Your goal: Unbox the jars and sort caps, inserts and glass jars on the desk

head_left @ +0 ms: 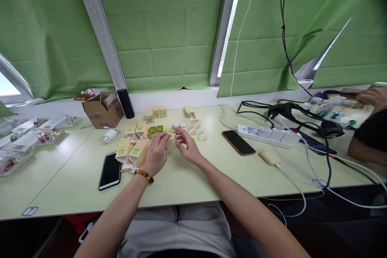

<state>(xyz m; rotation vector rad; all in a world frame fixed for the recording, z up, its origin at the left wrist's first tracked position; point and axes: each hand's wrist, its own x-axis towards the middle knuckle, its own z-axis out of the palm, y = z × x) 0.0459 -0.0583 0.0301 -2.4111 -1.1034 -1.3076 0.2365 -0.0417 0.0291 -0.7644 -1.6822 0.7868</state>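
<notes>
Both hands meet over a small tan cardboard box [171, 142] near the middle of the table. My left hand [156, 154] is closed on its left side, fingers over the top. On the box's right edge, my right hand [189, 148] has its thumb and fingertips pressed. Left of the hands stand several open tan boxes [139, 150] with green labels. Behind them sit small green containers [155, 129]. Clear plastic cups [203, 136] with yellow bits inside are just right of my right hand. What the box contains is hidden.
A phone [109, 171] lies at the left, another phone [238, 142] at the right. A power strip [267, 135] with cables and a black headset [305, 117] occupy the right side. A cardboard carton [103, 111] and a black cylinder [125, 104] stand behind. Another person's arm [369, 133] shows far right.
</notes>
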